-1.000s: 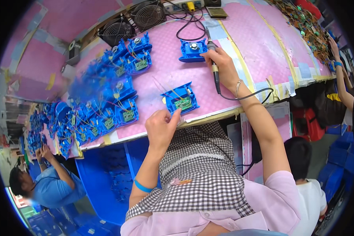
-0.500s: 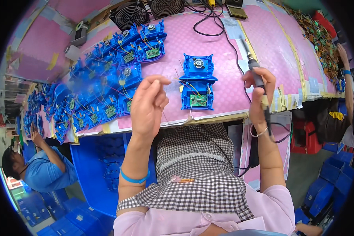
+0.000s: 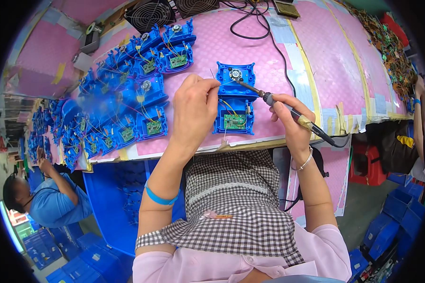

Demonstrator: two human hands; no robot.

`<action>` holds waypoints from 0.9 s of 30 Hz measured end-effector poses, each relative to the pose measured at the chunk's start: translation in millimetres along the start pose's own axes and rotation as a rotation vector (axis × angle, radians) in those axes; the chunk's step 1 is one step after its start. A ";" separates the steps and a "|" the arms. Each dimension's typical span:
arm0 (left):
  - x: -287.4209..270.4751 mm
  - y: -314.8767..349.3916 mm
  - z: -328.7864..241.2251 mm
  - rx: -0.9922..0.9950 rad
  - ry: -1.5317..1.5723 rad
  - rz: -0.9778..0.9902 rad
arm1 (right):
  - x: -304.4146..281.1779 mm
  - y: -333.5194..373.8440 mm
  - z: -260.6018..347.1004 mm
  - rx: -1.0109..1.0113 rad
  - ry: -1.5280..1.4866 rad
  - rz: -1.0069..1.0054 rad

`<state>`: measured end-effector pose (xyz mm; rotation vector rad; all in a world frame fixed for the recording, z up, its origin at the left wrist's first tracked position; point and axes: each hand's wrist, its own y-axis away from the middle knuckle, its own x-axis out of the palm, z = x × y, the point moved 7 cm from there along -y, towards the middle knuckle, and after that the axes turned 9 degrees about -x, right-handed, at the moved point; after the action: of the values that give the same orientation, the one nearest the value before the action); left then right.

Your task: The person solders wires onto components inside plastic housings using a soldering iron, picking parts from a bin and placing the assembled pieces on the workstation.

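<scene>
In my right hand is a soldering iron, gripped like a pen, its tip slanting to the small round speaker. That speaker sits in the upper half of an open blue plastic housing. The lower half holds a green circuit board with thin coloured wires. Left of the speaker, my left hand is closed in a pinch. A thin light strand, apparently wire or solder, runs from its fingertips toward the iron's tip; the fingers partly hide it.
Rows of similar blue housings cover the left of the pink-topped table. Fans stand at the back. The iron's black cable crosses the table. A heap of wired parts lies far right. A co-worker works at left.
Both hands have moved in over the housing. The iron has swung from upright at the right down to the speaker, and my left fingers have come to the speaker's left side.
</scene>
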<state>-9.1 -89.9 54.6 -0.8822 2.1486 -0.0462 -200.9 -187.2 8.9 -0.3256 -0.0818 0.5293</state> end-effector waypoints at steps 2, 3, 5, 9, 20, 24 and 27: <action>2.6 -1.9 1.1 -0.005 0.001 0.007 | 2.0 -0.4 -2.3 0.021 0.008 0.004; 3.6 -2.5 1.8 -0.009 0.001 0.011 | 2.5 -0.6 -2.8 0.023 0.010 0.004; 4.5 -3.4 2.4 -0.015 -0.003 0.019 | 2.9 -1.2 -2.8 0.015 0.043 0.004; 6.1 -4.5 3.6 -0.006 -0.018 0.023 | 2.9 -1.0 -3.7 -0.005 0.046 0.004; 3.6 -0.2 -11.4 0.052 -0.045 0.025 | -1.9 -3.8 34.9 -0.331 0.298 0.066; 9.7 -1.5 -18.7 0.085 -0.021 0.016 | -16.0 -15.2 30.7 -0.211 0.235 0.038; 22.1 -4.5 -18.6 0.106 -0.030 0.035 | -16.0 -17.8 25.0 -0.177 0.242 0.058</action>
<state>-29.0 -111.2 54.0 -0.7799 2.1131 -0.1272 -210.2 -202.7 38.3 -0.5642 0.1159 0.5382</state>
